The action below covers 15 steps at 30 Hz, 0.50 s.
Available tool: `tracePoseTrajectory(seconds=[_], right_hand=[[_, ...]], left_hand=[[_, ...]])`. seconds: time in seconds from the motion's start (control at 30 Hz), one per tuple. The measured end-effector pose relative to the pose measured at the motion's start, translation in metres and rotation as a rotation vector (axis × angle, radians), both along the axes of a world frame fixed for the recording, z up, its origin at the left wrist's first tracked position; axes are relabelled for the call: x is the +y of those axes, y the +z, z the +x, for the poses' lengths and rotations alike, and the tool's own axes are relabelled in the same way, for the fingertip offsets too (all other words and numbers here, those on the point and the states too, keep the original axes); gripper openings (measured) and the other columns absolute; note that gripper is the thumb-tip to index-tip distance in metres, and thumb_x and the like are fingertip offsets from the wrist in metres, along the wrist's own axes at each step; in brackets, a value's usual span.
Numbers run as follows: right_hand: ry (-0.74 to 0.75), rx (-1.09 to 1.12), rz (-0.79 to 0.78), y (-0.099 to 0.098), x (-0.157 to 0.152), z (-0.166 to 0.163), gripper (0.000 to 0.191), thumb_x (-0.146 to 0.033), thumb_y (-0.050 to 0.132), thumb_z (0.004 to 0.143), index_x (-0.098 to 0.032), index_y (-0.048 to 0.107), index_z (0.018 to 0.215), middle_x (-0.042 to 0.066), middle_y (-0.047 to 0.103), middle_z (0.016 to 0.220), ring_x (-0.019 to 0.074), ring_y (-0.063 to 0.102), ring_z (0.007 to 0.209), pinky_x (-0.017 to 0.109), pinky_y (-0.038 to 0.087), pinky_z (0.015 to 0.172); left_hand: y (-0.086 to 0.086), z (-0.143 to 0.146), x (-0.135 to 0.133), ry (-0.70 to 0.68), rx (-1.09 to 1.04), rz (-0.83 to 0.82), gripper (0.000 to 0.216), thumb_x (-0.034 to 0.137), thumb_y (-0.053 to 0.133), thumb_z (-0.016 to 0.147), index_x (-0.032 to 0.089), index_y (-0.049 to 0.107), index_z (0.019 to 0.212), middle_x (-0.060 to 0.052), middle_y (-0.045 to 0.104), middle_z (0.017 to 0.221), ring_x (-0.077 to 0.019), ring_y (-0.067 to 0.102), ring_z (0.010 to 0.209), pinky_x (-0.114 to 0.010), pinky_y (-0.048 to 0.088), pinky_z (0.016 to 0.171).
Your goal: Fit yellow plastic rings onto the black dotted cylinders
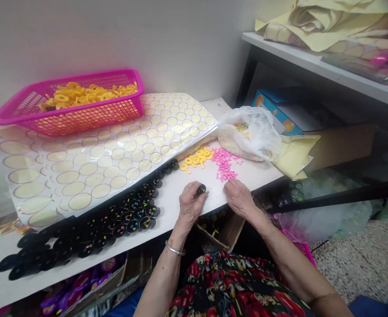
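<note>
A small round black cup (201,189) is gripped between the thumb and fingers of my left hand (189,204), just above the front part of the white table (167,207). My right hand (240,198) rests at the table's front edge with its fingertips drawn together, close to a scatter of small pink rings (225,165). Whatever those fingertips hold, if anything, is too small to see. Yellow ring-shaped pieces (197,157) lie beyond my left hand. To the left stand many similar black cups (132,226) in rows, with small coloured bits inside.
A pink basket (91,116) of yellow pieces stands on sheets of round stickers (118,154). A white plastic bag (263,132) with small coloured beads sits behind my right hand. At right are a shelf (312,66) and a cardboard box (342,141). An open carton (225,235) is below the edge.
</note>
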State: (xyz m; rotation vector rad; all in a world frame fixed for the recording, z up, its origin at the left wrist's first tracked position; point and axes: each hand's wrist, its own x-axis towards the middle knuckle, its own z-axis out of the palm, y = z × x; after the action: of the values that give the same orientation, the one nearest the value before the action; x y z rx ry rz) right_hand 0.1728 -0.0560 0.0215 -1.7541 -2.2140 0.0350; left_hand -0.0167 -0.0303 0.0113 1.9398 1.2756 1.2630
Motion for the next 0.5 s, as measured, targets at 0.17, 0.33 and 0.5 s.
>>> tracePoseTrajectory(seconds=[0.17, 0.33, 0.5], right_hand=[[-0.111, 0.121, 0.07, 0.005, 0.014, 0.008, 0.014, -0.023, 0.043, 0.086, -0.019, 0.054, 0.079, 0.007, 0.055, 0.08, 0.0203, 0.046, 0.077, 0.031, 0.035, 0.067], [-0.116, 0.084, 0.043, 0.005, 0.045, 0.021, 0.074, -0.058, 0.059, 0.069, -0.015, 0.041, 0.126, 0.021, 0.039, 0.13, 0.0349, 0.041, 0.106, 0.044, 0.037, 0.08], [0.02, -0.036, -0.029, -0.008, 0.076, 0.018, 0.094, -0.071, 0.048, 0.067, -0.015, 0.024, 0.139, 0.022, 0.02, 0.143, 0.0432, 0.012, 0.128, 0.059, 0.02, 0.093]], left_hand=[[-0.005, -0.003, 0.003, 0.003, -0.045, -0.031, 0.023, 0.029, 0.062, 0.073, 0.017, 0.06, 0.093, -0.004, 0.061, 0.084, -0.0139, 0.058, 0.076, -0.027, 0.048, 0.07], [-0.005, -0.004, 0.005, 0.014, -0.048, -0.065, 0.025, 0.03, 0.063, 0.072, 0.017, 0.06, 0.094, -0.004, 0.062, 0.082, -0.0128, 0.057, 0.073, -0.025, 0.048, 0.067], [0.0, -0.002, 0.004, 0.011, -0.022, -0.051, 0.025, 0.03, 0.062, 0.073, 0.017, 0.061, 0.094, -0.004, 0.064, 0.083, -0.0133, 0.058, 0.074, -0.026, 0.049, 0.068]])
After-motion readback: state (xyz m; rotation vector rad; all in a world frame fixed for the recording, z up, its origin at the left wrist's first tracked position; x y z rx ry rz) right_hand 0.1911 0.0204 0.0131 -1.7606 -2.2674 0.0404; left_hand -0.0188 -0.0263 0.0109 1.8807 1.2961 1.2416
